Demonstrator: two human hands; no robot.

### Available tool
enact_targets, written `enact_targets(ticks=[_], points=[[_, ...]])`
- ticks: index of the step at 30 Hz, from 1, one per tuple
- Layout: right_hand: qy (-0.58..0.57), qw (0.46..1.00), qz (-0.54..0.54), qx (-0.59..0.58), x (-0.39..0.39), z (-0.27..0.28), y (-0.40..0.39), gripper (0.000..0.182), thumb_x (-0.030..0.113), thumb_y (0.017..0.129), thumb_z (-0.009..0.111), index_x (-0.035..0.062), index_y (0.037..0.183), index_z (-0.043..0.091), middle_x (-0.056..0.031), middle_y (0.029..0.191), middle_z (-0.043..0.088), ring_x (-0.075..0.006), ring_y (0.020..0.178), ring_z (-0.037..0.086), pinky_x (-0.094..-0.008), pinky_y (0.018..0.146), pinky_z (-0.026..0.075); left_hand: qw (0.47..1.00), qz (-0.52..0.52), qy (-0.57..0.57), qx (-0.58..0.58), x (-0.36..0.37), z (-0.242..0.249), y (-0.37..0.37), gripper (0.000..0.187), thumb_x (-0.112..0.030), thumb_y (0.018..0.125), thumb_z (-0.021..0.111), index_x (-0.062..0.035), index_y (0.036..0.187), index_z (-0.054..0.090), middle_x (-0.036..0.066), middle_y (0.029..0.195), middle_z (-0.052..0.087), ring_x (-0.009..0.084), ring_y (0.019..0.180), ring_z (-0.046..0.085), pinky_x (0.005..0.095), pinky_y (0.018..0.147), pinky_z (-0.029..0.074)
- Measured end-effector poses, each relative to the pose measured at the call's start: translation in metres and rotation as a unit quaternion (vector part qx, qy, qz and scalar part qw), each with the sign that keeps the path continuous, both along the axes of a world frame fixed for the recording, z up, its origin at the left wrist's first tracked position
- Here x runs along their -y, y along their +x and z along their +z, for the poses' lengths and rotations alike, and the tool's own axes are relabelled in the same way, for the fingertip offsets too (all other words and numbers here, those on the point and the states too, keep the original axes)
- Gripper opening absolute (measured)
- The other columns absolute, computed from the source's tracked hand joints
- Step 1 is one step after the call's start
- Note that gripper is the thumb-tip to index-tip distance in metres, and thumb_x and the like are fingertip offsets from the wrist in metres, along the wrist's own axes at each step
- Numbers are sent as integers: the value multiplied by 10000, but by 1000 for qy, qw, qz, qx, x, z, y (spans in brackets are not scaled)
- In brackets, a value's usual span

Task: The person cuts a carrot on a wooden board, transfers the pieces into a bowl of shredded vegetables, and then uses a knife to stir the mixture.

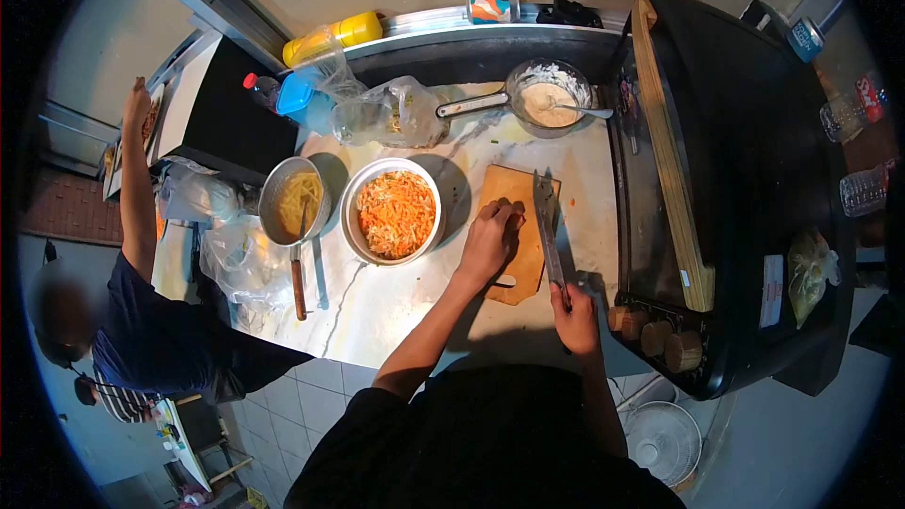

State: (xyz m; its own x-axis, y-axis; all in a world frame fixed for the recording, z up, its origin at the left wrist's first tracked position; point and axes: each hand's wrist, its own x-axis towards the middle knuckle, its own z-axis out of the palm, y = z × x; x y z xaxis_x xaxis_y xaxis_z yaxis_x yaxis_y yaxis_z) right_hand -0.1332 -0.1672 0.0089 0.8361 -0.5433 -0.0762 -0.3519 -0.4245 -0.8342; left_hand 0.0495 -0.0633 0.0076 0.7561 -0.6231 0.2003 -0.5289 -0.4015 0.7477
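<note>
On the right part of the counter lies an orange-brown cutting board [500,184] with a slot at its near end. My left hand [492,238] rests on it, fingers curled and closed; whatever may be under them is hidden. My right hand [577,319] is closed around the dark handle of a long knife [548,231]. Its mottled metal blade points away from me along the board's right edge. Left of the board stands a white bowl [351,203] of shredded orange and pale vegetables. Beside that is a metal saucepan [325,212] with yellowish strips and a utensil inside.
A glass bowl [584,85] of pale batter with a spoon stands behind the board, near a plastic bag [391,115]. A large black oven-like appliance [754,179] borders the right side. Another person [160,320] reaches forward at the left.
</note>
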Motion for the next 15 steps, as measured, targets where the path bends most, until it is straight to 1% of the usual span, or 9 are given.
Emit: enact_targets(ticks=[1, 2, 3, 4, 6, 8, 10, 12, 15], points=[[9, 999, 9, -30, -1, 0, 0, 343, 263, 933, 563, -27, 751, 533, -219, 619, 519, -371, 584, 520, -431, 537, 383, 1000, -1, 0, -1, -2, -3, -2, 264, 61, 770, 592, 0, 1025, 618, 189, 887, 598, 385, 849, 580, 436, 747, 476], [19, 998, 18, -59, -1, 0, 0, 337, 288, 925, 565, -22, 792, 575, -241, 669, 576, -435, 675, 586, -467, 575, 428, 999, -1, -32, -14, -4, -7, -3, 255, 64, 770, 598, -6, 1015, 610, 188, 907, 604, 386, 845, 591, 428, 739, 477], [19, 998, 16, -60, -2, -1, 0, 337, 288, 925, 565, -22, 792, 575, -241, 669, 576, -435, 675, 586, -467, 575, 428, 998, -1, -65, -28, -5, -7, -4, 248, 68, 770, 604, -11, 1005, 603, 188, 928, 611, 388, 841, 603, 421, 731, 478], [20, 997, 19, -72, -4, -3, 0, 333, 288, 922, 567, -19, 792, 576, -236, 682, 583, -436, 688, 587, -471, 581, 432, 997, -3, -65, -29, -7, -7, -5, 248, 68, 770, 604, -11, 1005, 603, 188, 928, 611, 388, 841, 603, 421, 731, 478], [19, 996, 20, -85, -6, -3, 1, 330, 288, 919, 570, -15, 791, 576, -231, 695, 590, -436, 702, 589, -475, 587, 436, 997, 33, -63, -42, -11, -5, -5, 269, 54, 797, 614, -19, 1056, 627, 178, 966, 636, 359, 861, 633, 389, 748, 499], [3, 999, 10, -40, -11, 2, 5, 325, 249, 921, 587, -22, 747, 543, -224, 615, 526, -393, 576, 550, -429, 518, 384, 996, 48, -64, -37, -18, -4, -4, 283, 53, 802, 616, -24, 1073, 635, 172, 964, 645, 344, 874, 641, 385, 754, 503], [13, 999, 11, -30, -18, -6, 5, 327, 252, 920, 586, -20, 745, 541, -225, 625, 536, -405, 602, 561, -434, 526, 391, 995, 75, -67, -18, -25, -2, -4, 276, 43, 810, 630, -28, 1076, 651, 158, 949, 663, 299, 867, 657, 367, 742, 510], [22, 999, 12, -19, -26, -8, 5, 328, 255, 918, 585, -19, 743, 538, -226, 635, 546, -416, 628, 571, -439, 534, 399, 994, 91, -57, -29, -34, -6, -6, 277, 37, 807, 640, -30, 1076, 654, 157, 949, 666, 287, 857, 658, 359, 736, 509], [20, 998, 38, -56, -36, -11, 5, 309, 256, 913, 584, -10, 761, 547, -213, 651, 567, -424, 642, 571, -452, 550, 414, 991, 112, -60, -44, -42, -6, -9, 274, 21, 801, 665, -38, 1068, 668, 153, 931, 673, 252, 809, 656, 336, 719, 505]])
